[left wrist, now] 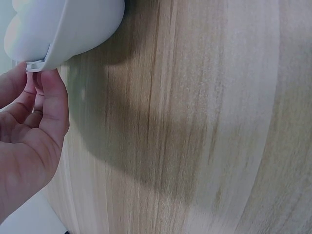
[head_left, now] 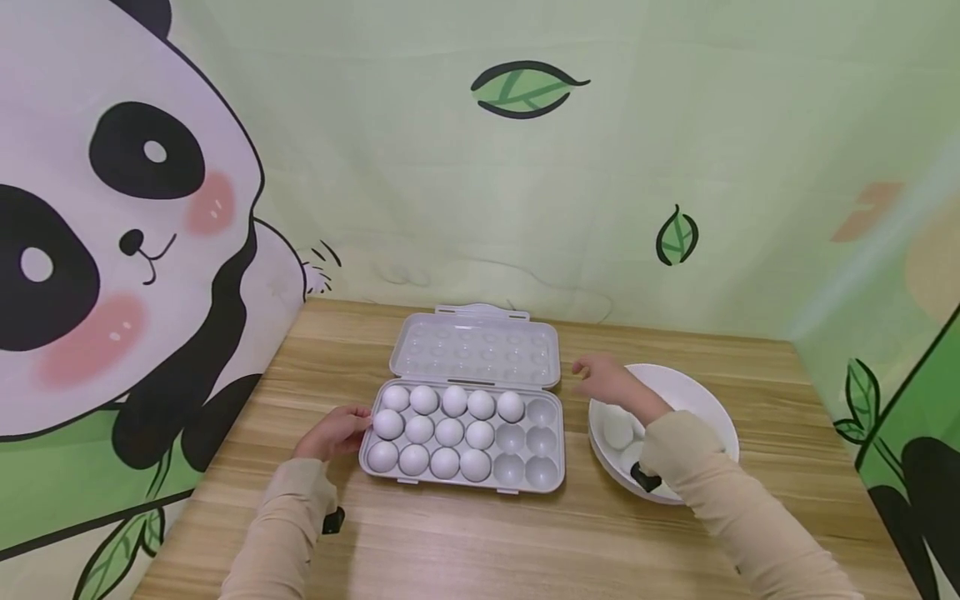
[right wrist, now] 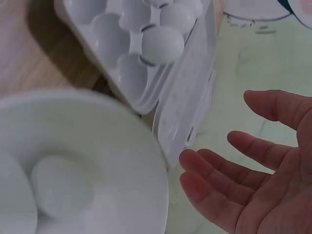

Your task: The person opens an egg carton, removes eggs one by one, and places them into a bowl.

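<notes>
A plastic egg carton (head_left: 558,477) lies on the table with its lid (head_left: 475,343) folded back toward the wall. White eggs (head_left: 449,432) fill its left and middle cups; several cups at the right end are bare. At the carton's left end, my left hand (head_left: 337,432) pinches the rim tab between thumb and fingers, seen closely in the left wrist view. Over the far left rim of a white bowl (head_left: 716,400) reaches my right hand (head_left: 611,385), its fingers spread and nothing in them. White eggs (right wrist: 63,187) lie in the bowl, partly covered by the right arm.
The wooden table (head_left: 450,542) ends at a cloth backdrop (head_left: 600,167) printed with a panda and leaves. The bowl stands to the right of the carton, a short gap between them. Dark straps or devices sit at both wrists.
</notes>
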The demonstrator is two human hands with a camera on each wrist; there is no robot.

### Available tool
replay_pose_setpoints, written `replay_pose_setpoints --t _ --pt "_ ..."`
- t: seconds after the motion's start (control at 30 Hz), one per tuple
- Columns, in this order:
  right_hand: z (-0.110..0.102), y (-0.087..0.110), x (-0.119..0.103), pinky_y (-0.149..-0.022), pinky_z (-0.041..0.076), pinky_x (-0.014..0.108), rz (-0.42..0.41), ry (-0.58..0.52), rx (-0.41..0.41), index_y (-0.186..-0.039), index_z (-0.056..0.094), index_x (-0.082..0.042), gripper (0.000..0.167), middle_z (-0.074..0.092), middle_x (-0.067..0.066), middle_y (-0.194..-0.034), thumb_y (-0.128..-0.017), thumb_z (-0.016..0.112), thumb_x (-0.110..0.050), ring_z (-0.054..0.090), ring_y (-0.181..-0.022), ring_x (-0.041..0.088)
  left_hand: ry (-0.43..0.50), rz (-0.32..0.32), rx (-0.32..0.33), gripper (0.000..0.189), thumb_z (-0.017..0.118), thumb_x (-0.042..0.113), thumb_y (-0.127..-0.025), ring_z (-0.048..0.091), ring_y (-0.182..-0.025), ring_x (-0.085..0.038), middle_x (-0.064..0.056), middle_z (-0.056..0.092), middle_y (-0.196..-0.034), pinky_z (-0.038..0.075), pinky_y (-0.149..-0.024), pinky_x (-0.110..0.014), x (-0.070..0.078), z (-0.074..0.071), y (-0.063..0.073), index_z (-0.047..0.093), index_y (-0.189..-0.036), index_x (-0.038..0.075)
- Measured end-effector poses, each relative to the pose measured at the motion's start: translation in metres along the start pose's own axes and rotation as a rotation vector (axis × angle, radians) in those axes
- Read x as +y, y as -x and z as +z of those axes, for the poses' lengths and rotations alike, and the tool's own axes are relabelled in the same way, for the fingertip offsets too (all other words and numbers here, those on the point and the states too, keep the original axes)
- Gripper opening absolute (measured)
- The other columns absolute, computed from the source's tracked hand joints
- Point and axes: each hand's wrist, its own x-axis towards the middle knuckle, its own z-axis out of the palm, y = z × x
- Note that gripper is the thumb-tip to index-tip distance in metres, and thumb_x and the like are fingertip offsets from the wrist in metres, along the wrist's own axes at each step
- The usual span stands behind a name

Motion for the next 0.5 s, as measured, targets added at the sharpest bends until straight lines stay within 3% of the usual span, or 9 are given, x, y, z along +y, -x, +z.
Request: replay_pose_setpoints --t 0.17,0.23,0.3,0.37,0.4,0.43,0.5 --pt "0.022 -0.012 -0.017 -0.062 0.043 0.028 -0.052 -0.022 -0.012 -0.107 0.052 0.004 0.040 0.059 0.019 -0.087 -0.073 0.065 -0.012 0.053 -0.073 0.021 0.097 0.083 -0.134 0.021 0.054 0.017 -0.087 0.056 -0.071 -0.017 -0.007 0.054 -0.082 0.048 -0.065 -0.035 -0.066 -0.039 -0.063 0.048 -0.098 -0.001" --pt "0.032 -0.018 -0.019 -0.061 0.042 0.028 -0.058 -0.031 -0.018 -0.108 0.051 0.003 0.042 0.058 0.018 -0.086 -0.072 0.066 -0.011 0.052 -0.073 0.022 0.095 0.078 -0.132 0.023 0.053 0.017 -0.087 0.056 -0.073 -0.017 -0.008 0.054 -0.084 0.048 -0.066 -0.035 -0.069 -0.041 -0.066 0.048 -0.100 -0.001" --pt "0.043 -0.026 -0.018 -0.066 0.045 0.031 -0.046 -0.034 -0.025 -0.111 0.051 0.002 0.045 0.060 0.018 -0.091 -0.070 0.067 -0.011 0.054 -0.080 0.024 0.044 0.041 -0.077 0.025 0.050 0.015 -0.089 0.056 -0.076 -0.018 -0.009 0.054 -0.088 0.048 -0.070 -0.037 -0.055 -0.031 -0.052 0.045 -0.104 -0.004" --pt "0.056 -0.037 -0.011 -0.070 0.045 0.034 -0.063 -0.026 -0.022 -0.112 0.051 0.000 0.049 0.060 0.018 -0.095 -0.068 0.068 -0.012 0.055 -0.086 0.026 0.028 0.041 -0.074 0.026 0.051 0.015 -0.088 0.055 -0.076 -0.017 -0.008 0.054 -0.087 0.048 -0.069 -0.035 -0.043 -0.025 -0.041 0.045 -0.103 -0.004" --pt "0.063 -0.043 -0.006 -0.072 0.046 0.036 -0.067 -0.018 -0.019 -0.112 0.051 -0.001 0.050 0.060 0.017 -0.097 -0.067 0.069 -0.013 0.055 -0.089 0.026 0.021 0.029 -0.067 0.026 0.051 0.016 -0.088 0.056 -0.076 -0.017 -0.008 0.054 -0.088 0.048 -0.070 -0.035 -0.045 -0.026 -0.043 0.045 -0.105 -0.003" --pt "0.074 -0.054 0.005 -0.071 0.045 0.034 -0.116 -0.017 0.005 -0.111 0.051 -0.004 0.050 0.061 0.015 -0.096 -0.067 0.069 -0.017 0.055 -0.087 0.025 0.033 0.036 -0.084 0.024 0.051 0.017 -0.088 0.056 -0.076 -0.017 -0.007 0.054 -0.088 0.048 -0.068 -0.035 -0.055 -0.033 -0.053 0.046 -0.104 -0.001" --pt "0.085 -0.063 0.011 -0.076 0.045 0.034 -0.124 0.007 0.019 -0.112 0.051 -0.006 0.051 0.061 0.014 -0.101 -0.066 0.070 -0.018 0.055 -0.092 0.024 0.068 0.047 -0.128 0.023 0.056 0.021 -0.086 0.057 -0.075 -0.017 -0.006 0.055 -0.088 0.049 -0.066 -0.035 -0.089 -0.054 -0.087 0.049 -0.101 0.004"
